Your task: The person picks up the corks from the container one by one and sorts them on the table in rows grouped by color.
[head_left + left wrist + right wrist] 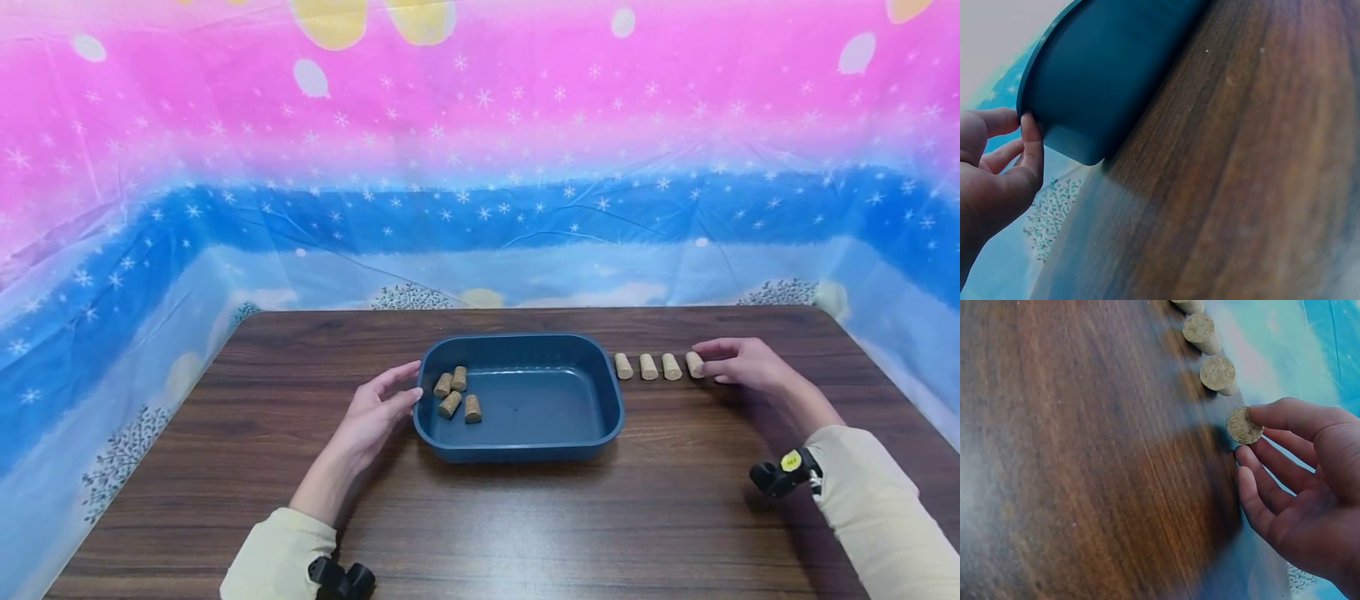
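A dark blue rectangular plastic basin sits on the table. Its left rim is pinched between the thumb and fingers of my left hand; the left wrist view shows this hand at the basin's edge. Several cork stoppers lie in the basin's left end. To the right of the basin, my right hand pinches the end cork stopper of a row. In the right wrist view, that cork shows its round end between thumb and fingers.
Three other cork stoppers line up between the basin and my right hand. The dark wood-grain table extends around them. A pink and blue snowflake-patterned cloth hangs behind and along both sides.
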Available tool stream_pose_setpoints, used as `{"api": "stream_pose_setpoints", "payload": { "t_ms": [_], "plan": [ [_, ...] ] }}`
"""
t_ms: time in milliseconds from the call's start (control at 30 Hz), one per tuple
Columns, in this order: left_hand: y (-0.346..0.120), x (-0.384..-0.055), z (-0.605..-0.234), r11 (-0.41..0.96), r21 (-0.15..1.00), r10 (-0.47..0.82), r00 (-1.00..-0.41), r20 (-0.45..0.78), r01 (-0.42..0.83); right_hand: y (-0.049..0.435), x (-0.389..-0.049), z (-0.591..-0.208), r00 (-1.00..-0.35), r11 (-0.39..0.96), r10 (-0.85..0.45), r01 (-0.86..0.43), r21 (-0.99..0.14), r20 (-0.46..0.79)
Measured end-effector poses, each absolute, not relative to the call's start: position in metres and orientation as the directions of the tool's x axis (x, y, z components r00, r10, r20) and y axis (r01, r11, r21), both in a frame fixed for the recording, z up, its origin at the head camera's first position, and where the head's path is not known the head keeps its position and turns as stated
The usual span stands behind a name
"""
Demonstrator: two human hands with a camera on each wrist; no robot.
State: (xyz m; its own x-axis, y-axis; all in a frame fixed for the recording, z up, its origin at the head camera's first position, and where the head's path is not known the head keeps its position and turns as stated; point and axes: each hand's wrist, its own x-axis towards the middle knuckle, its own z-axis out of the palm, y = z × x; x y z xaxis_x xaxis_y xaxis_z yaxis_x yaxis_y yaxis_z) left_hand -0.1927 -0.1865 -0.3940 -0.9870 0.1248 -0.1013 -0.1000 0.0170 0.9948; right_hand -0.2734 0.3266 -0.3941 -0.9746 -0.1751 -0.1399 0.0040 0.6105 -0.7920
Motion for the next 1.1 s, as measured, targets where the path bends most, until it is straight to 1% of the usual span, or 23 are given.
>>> {"api": "stream_pose_setpoints", "payload": {
  "t_ms": [1100],
  "plan": [
    [-0.1865,-0.1919,-0.3928,0.011,0.995,0.131,-0.986,-0.103,-0.102,0.3290,-0.2727,-0.4003,-0.975,0.614,-0.171,0.006,-0.789,-0.140]
  ]
}}
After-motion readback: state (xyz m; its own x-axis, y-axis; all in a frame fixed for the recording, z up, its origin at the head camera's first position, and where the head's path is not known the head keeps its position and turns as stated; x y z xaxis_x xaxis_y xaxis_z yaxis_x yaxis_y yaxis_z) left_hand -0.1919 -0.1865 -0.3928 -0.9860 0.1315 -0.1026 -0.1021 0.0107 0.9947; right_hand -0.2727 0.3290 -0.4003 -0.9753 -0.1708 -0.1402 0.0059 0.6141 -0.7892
